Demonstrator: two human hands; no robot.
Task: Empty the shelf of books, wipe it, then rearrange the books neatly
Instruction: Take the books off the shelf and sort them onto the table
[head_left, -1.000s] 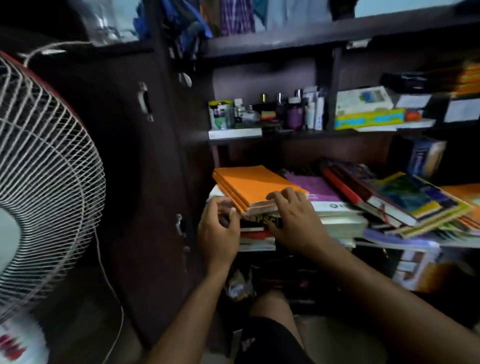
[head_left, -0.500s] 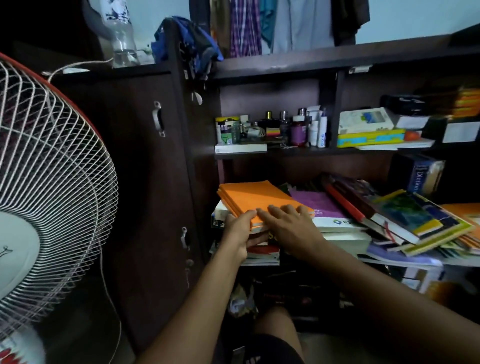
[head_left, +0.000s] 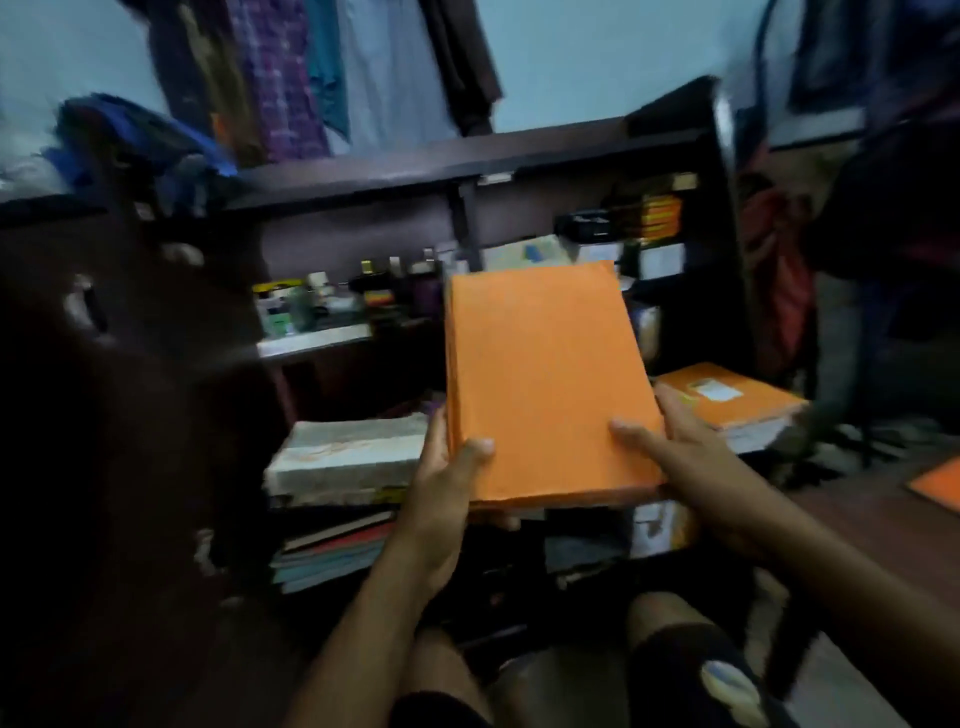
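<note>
Gripping flat orange books (head_left: 545, 384)

Blurred clothes (head_left: 332, 67) hang above; small bottles (head_left: 363, 291) crowd upper ledge; dark cabinet door (head_left: 119, 415) at left.

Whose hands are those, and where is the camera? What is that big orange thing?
The camera sits on a person's head and looks down, so you see their own two hands. No robot here. The left hand and right hand both hold a stack of orange books, thumbs on top, lifted in front of a dark wooden shelf. Lower down, more books lie piled flat. Another orange book lies to the right. Little bottles stand on the middle shelf. The picture is blurry.
</note>
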